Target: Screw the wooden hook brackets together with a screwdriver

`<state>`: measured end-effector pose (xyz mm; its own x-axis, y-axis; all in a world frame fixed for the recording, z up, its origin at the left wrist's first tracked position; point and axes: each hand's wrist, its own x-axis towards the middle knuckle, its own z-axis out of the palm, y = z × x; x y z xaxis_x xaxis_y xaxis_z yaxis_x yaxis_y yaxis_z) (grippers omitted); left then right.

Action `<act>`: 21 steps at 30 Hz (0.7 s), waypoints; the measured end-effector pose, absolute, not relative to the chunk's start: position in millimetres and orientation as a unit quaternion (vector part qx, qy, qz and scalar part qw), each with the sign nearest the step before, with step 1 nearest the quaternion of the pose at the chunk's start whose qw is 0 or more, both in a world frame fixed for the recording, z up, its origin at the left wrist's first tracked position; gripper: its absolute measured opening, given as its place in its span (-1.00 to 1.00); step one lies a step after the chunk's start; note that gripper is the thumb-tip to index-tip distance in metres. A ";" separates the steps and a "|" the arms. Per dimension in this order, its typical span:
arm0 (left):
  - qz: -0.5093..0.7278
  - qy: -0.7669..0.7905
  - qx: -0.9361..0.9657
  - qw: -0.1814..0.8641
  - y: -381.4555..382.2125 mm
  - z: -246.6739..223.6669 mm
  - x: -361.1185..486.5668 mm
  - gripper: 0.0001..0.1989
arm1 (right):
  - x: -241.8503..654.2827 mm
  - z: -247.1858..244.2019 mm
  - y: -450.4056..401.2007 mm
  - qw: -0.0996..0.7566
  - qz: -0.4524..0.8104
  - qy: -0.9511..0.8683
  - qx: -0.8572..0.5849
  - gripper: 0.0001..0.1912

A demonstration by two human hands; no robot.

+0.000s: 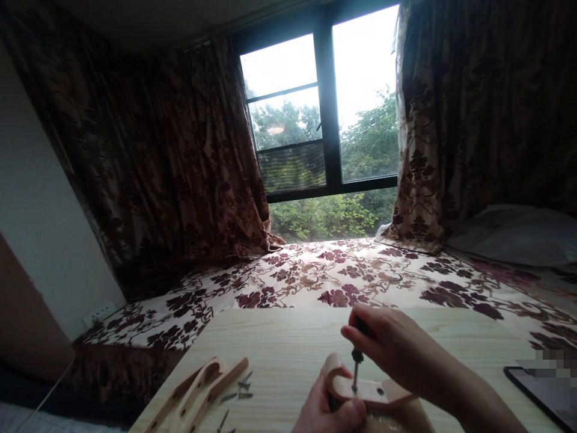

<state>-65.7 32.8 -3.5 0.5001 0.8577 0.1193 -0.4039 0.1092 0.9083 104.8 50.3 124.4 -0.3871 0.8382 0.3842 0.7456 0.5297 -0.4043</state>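
Note:
My right hand (374, 331) is wrapped round the black handle of a screwdriver (357, 356), which stands nearly upright. Its metal shaft reaches down to a pale wooden hook (363, 388), near the hook's curled end. A dark hole shows in the hook to the right of the tip. At the left, my left hand (331, 406) grips the hook with the thumb in front, close to the screwdriver tip. Beneath the hook is a brownish piece (401, 418), mostly hidden, whose kind I cannot make out.
More wooden hooks (198, 391) with holes lie at the left of the pale wooden tabletop (270, 337), beside several loose screws (243, 395). A dark-edged tablet or phone (541, 391) lies at the right. Behind the table spreads a floral cloth (306, 273) below a window.

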 end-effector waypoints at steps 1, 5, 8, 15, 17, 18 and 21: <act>0.442 0.227 0.498 0.710 32.7 -2.4 -65.8 -0.54 | 104.7 125.3 49.6 0.276 0.079 -0.829 -0.480 -0.75; 0.447 0.217 0.518 0.696 32.0 1.7 -64.2 -0.55 | 106.8 133.8 41.9 0.266 0.122 -0.846 -0.447 -0.75; 0.452 0.226 0.536 0.676 31.2 4.6 -62.9 -0.57 | 107.8 136.1 39.8 0.272 0.139 -0.852 -0.426 -0.77; 0.444 0.223 0.545 0.676 35.0 2.0 -64.4 -0.57 | 100.9 122.9 52.2 0.291 0.067 -0.829 -0.473 -0.69; 0.446 0.212 0.546 0.677 35.9 0.8 -64.1 -0.57 | 100.2 123.8 51.2 0.294 0.061 -0.825 -0.479 -0.71; 0.448 0.206 0.545 0.678 35.8 0.7 -63.7 -0.56 | 100.4 125.5 49.5 0.291 0.069 -0.826 -0.477 -0.74; 0.442 0.190 0.538 0.693 34.2 2.2 -62.1 -0.54 | 103.0 132.0 42.6 0.279 0.116 -0.842 -0.448 -0.84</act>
